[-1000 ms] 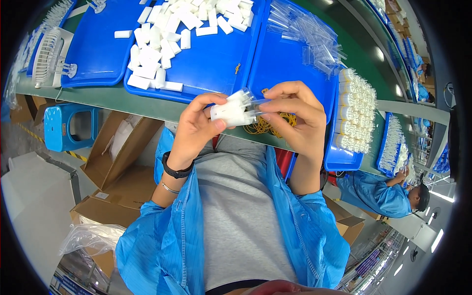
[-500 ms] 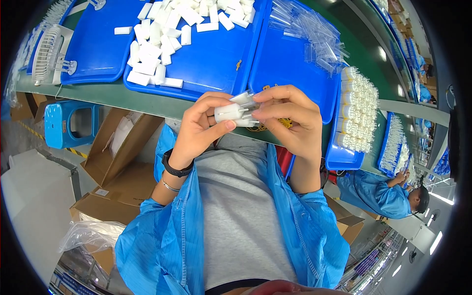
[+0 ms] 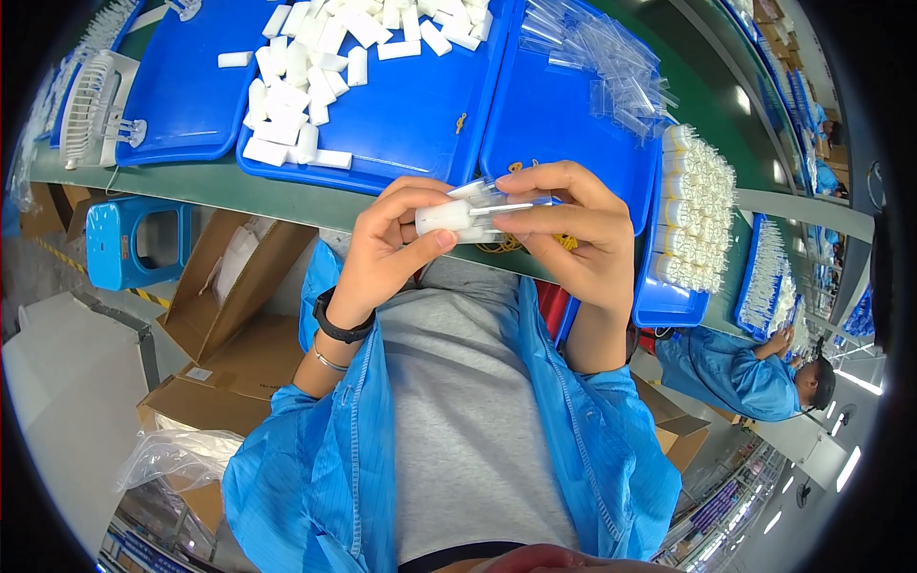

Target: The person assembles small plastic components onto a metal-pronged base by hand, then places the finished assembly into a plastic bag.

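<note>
Just in front of the table edge, my left hand [image 3: 377, 234] is closed around a few white rounded plastic pieces [image 3: 441, 220]. Thin prongs [image 3: 506, 207] stick out from their right ends. Facing it, my right hand [image 3: 583, 224] has thumb and fingertips drawn together at the prongs, on what looks like a clear plastic sleeve [image 3: 540, 201]. Its fingers partly hide the sleeve. A blue tray [image 3: 406, 129] with a heap of white blocks [image 3: 306, 81] lies beyond my left hand. Clear sleeves [image 3: 611, 72] are piled in another blue tray [image 3: 535, 129] beyond my right hand.
Packed white-and-clear assemblies [image 3: 693, 210] stand in a tray at the right. Yellow rubber bands [image 3: 564, 242] lie behind my right hand. A white rack [image 3: 88, 110] stands far left. Below are a blue stool [image 3: 119, 244] and cardboard boxes [image 3: 234, 353]. A co-worker [image 3: 735, 372] sits at the right.
My right hand has shifted slightly right, and a prong and clear plastic now show between its fingers. My left hand keeps its hold on the white pieces.
</note>
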Motion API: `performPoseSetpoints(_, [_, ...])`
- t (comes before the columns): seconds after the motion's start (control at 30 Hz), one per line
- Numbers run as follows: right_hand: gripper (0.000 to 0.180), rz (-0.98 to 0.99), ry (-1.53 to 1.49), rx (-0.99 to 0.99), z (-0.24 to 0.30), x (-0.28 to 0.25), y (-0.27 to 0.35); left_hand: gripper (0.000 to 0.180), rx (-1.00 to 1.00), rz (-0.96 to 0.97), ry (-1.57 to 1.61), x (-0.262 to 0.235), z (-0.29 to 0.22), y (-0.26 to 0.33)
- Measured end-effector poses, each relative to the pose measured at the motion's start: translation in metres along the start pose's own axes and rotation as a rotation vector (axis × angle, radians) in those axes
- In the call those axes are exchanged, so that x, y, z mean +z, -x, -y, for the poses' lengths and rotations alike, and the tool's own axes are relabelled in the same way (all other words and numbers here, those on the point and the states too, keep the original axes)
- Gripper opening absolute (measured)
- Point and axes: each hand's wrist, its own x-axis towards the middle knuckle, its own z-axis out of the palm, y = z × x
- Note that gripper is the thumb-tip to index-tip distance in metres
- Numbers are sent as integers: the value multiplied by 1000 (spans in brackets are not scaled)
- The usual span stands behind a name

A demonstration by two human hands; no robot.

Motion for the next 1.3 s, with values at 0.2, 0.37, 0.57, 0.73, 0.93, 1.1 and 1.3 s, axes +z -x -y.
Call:
performPoseSetpoints(0.2, [26, 47, 35, 10, 6, -6, -1, 26, 3, -2, -10, 0, 0, 0])
performPoseSetpoints(0.37, [30, 95, 26, 44, 8, -7, -5, 26, 31, 16, -89, 0, -1, -2])
performPoseSetpoints(0.57, [28, -39, -199, 151, -1, 2, 0, 27, 59, -26, -34, 1, 1, -2])
performPoseSetpoints(0.73, [32, -52, -307, 154, -11, 8, 6, 31, 129, -51, -107, -2, 1, -3])
performPoseSetpoints(0.93, [31, -197, -560, 319, -4, 16, 11, 31, 148, -119, 7, 3, 3, -2])
performPoseSetpoints(1.1, [18, -237, -676, 312, -5, 20, 15, 28, 127, -131, 24, 3, 6, -1])
performPoseSetpoints(1.3, [18, -261, -726, 372, -7, 23, 16, 24, 77, -175, 51, 7, 3, -2])
